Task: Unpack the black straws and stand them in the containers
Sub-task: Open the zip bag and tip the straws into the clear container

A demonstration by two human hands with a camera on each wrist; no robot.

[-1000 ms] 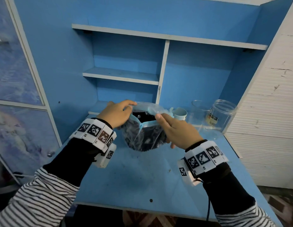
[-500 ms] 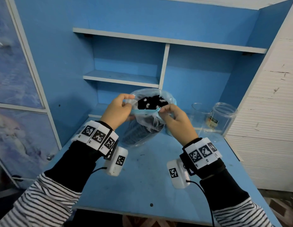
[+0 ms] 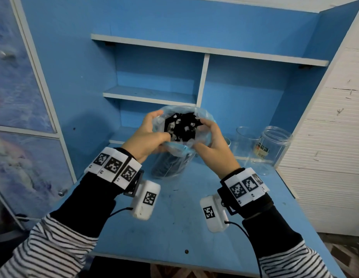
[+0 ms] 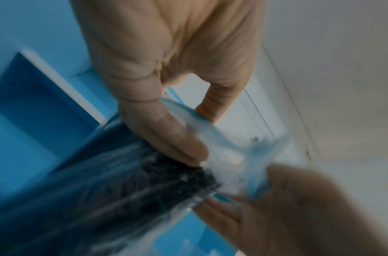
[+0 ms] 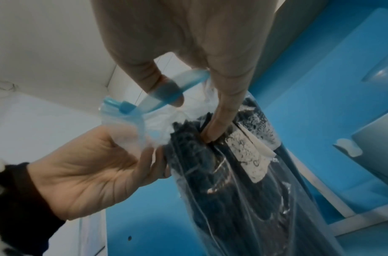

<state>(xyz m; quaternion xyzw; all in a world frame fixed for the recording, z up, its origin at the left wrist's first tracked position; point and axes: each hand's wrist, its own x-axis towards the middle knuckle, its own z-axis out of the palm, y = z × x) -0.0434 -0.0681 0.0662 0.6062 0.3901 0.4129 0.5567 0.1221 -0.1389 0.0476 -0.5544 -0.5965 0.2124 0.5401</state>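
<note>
both hands hold the zip bag upright on the desk, left hand and right hand pinching its rim apart, likely for access. right wrist view: fingers reach the black straws still inside.

Bag stands upright on the desk, mid-back, w/ the straws inside it, ends up at the open mouth; left hand grips the bag's rim on the left, right hand on the right, one finger down in among the straws; two jars stand right of the bag, side by side, near the desk's back-right corner; a cup sits mostly hidden behind the right hand; shelves rise behind the bag; cabinet doors to the left of the desk.
</note>
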